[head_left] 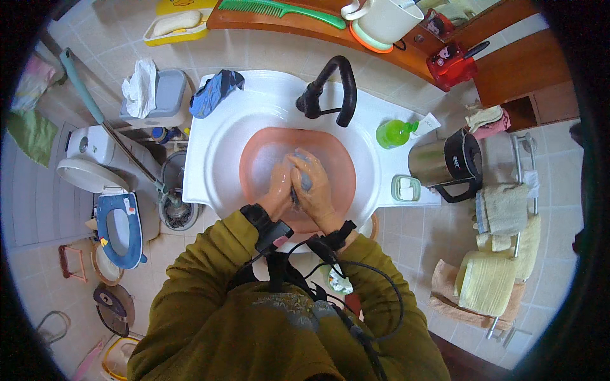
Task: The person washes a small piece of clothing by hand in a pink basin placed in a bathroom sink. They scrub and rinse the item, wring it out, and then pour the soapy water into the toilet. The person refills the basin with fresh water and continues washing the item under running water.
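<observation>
My left hand (277,188) and my right hand (319,190) press together over a pink plastic basin (343,166), which sits in the white sink (213,149). Between them is a bunched, wet grey-blue cloth (306,181), mostly hidden by my palms and fingers; I cannot make out what kind of item it is. Sudsy, cloudy water lies in the basin. Both hands look wet. Behind the basin rises a black faucet (327,89). A crumpled blue and dark cloth (217,93) rests on the sink's back left corner.
On the sink's right side are a green bottle (394,134), a soap dish (405,188) and a steel kettle (438,162). A wooden shelf (267,23) holds a green comb (279,9) and a white mug (386,22). A toilet (121,232) stands left; towels (486,282) hang right.
</observation>
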Available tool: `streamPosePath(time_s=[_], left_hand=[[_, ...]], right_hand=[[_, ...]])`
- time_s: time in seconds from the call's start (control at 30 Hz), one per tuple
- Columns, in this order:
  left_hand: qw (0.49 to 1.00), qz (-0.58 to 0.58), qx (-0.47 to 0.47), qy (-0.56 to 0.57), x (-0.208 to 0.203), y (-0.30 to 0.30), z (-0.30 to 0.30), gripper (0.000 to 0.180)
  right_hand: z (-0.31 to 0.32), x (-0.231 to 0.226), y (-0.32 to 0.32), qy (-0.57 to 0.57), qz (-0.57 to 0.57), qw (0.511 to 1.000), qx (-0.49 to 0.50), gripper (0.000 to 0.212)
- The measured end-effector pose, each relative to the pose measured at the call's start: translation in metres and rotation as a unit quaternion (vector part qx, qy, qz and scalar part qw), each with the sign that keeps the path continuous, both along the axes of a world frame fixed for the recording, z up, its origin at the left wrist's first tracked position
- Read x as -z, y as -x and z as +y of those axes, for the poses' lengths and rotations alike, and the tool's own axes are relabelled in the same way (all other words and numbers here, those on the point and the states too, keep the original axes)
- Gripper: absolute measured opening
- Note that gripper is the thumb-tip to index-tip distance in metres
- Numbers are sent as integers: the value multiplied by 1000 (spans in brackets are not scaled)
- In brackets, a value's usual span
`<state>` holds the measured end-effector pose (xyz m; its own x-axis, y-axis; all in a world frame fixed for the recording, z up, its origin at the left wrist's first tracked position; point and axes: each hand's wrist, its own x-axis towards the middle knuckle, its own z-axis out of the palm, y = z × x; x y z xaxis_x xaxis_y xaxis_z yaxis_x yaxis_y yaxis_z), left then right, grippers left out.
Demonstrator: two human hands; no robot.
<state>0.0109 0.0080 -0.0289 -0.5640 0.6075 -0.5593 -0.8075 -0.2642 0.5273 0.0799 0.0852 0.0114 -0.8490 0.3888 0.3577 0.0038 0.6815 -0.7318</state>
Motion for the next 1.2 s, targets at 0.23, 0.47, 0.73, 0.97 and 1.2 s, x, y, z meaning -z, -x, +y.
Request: streamPosePath(time_s=[0.23, 0.47, 0.73, 0.97, 1.2], left_hand=[[986, 67, 37, 149, -14, 4, -4, 36], [903, 304, 155, 261, 16, 16, -20, 41], [906, 279, 160, 277, 75, 30, -27, 45], [917, 238, 122, 294, 73, 31, -27, 50], [938, 142, 153, 275, 60, 28, -11, 51]], right_hand=[[25, 42, 17, 155, -68, 984, 62, 19], [99, 73, 0, 48, -321, 943, 74, 30], [80, 92, -12, -207, -451, 847, -188, 52], [91, 99, 1, -200, -499, 812, -227, 50], [93, 14, 0, 151, -242, 926, -247, 45]])
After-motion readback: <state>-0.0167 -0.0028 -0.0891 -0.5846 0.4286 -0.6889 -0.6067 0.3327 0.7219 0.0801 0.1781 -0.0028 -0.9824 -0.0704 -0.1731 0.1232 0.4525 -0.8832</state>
